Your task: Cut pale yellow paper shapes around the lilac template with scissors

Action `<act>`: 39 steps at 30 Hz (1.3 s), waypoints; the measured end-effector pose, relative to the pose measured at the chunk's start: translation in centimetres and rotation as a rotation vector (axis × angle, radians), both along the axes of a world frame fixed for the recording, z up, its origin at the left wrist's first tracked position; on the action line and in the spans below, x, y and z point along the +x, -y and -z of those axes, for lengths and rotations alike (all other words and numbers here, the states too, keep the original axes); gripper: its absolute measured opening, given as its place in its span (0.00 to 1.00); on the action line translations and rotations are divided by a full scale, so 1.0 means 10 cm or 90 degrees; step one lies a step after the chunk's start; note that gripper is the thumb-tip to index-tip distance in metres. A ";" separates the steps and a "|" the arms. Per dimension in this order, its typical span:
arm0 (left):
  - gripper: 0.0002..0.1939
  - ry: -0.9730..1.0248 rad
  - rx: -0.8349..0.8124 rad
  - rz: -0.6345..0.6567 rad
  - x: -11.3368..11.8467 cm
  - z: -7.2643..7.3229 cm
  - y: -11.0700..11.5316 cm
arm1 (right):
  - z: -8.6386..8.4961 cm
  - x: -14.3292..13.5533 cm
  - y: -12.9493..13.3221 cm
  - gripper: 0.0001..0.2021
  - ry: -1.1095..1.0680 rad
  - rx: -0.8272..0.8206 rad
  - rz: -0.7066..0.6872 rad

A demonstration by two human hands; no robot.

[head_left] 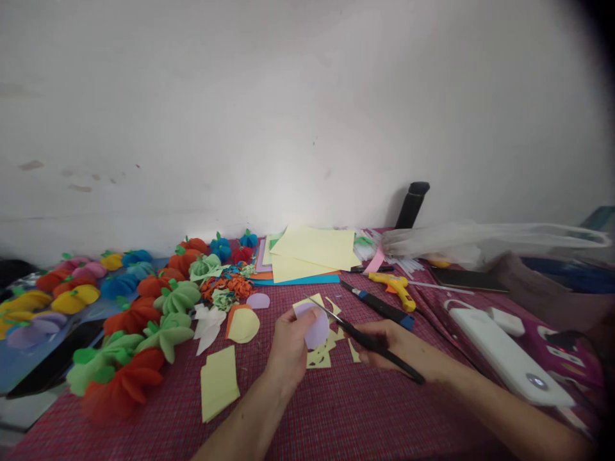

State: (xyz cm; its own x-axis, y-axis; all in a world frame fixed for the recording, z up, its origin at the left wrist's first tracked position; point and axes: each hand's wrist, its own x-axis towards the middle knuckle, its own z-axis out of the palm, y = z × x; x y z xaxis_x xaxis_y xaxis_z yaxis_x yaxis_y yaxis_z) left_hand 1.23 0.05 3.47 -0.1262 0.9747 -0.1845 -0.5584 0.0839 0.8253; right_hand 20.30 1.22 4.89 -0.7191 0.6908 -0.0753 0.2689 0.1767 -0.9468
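My left hand (289, 342) pinches a round purple paper disc (318, 330) together with a pale yellow paper piece (313, 299) behind it. A pair of black-handled scissors (369, 341) is in my right hand (401, 349), with the blades reaching over the top right of the purple disc. Yellow paper offcuts (323, 356) with curved cuts lie under and beside the disc. Left of my left hand are a rounded yellow piece (243, 325), a small stack of yellow paper (220, 384) and another purple round piece (258, 300).
Colourful pumpkin-shaped crafts (137, 314) crowd the left side. Larger yellow sheets (314, 253) lie at the back by the wall. To the right are a utility knife (382, 307), yellow glue gun (393, 287), white power bank (512, 355), purple power strip (560, 355) and black bottle (412, 206).
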 end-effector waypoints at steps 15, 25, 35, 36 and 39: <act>0.09 -0.061 -0.009 0.082 0.00 0.00 0.03 | -0.19 0.20 -0.03 0.14 0.074 0.000 -0.053; 0.09 -0.109 -0.039 0.110 0.04 -0.02 0.04 | -0.22 0.23 -0.01 0.14 0.075 0.013 -0.104; 0.10 -0.120 -0.059 0.139 0.05 -0.03 0.05 | -0.08 0.18 -0.08 0.15 0.067 -0.078 -0.115; 0.10 -0.120 -0.057 0.141 0.05 -0.03 0.05 | -0.07 0.18 -0.08 0.15 0.064 -0.081 -0.114; 0.09 -0.116 -0.051 0.147 0.05 -0.02 0.05 | -0.05 0.19 -0.08 0.15 0.056 -0.083 -0.109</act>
